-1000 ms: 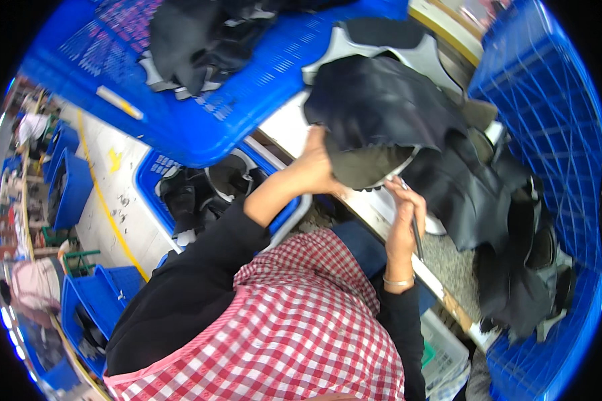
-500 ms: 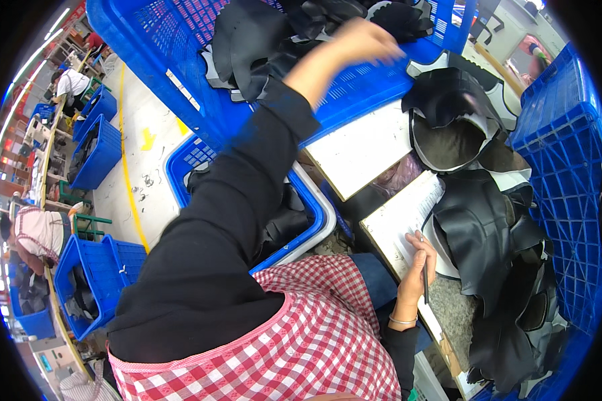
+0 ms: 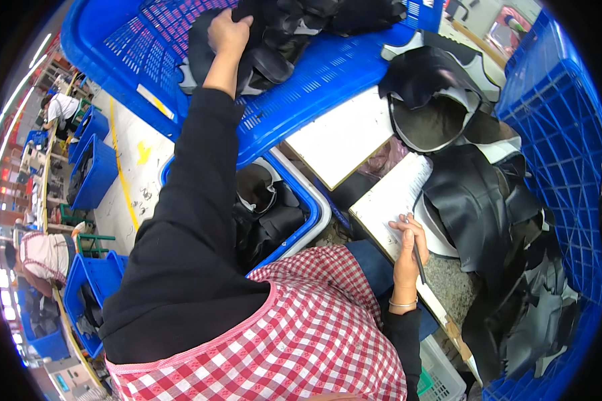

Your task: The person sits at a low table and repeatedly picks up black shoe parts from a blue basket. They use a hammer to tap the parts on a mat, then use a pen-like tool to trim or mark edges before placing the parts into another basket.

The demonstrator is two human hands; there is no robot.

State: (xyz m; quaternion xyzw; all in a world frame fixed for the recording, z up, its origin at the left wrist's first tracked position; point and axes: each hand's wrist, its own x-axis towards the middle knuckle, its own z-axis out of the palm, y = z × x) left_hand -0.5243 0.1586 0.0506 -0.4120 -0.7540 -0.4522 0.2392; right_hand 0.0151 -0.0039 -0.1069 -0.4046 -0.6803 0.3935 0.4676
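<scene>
My left hand [image 3: 227, 35] reaches into the blue basket [image 3: 124, 80] at the top, its fingers curled onto a black leather piece [image 3: 204, 40]. Other black leather pieces [image 3: 271, 63] lie beside it in a heap. Lower right, my right hand [image 3: 407, 252] is closed around a thin dark pen [image 3: 419, 262], at the edge of a white board with a paper sheet [image 3: 408, 180]. Next to that hand, sewn black leather pieces with pale linings [image 3: 465, 200] are piled up.
A second blue basket [image 3: 309, 214] with black pieces stands below my left arm. A white board [image 3: 344, 137] lies between the baskets and the pile. A blue crate [image 3: 548, 127] rises at the right. Workers and more blue crates [image 3: 93, 175] line the left.
My left hand has moved left across the blue basket and down onto the black pieces there. My right hand keeps the pen near the paper. The view has shifted slightly.
</scene>
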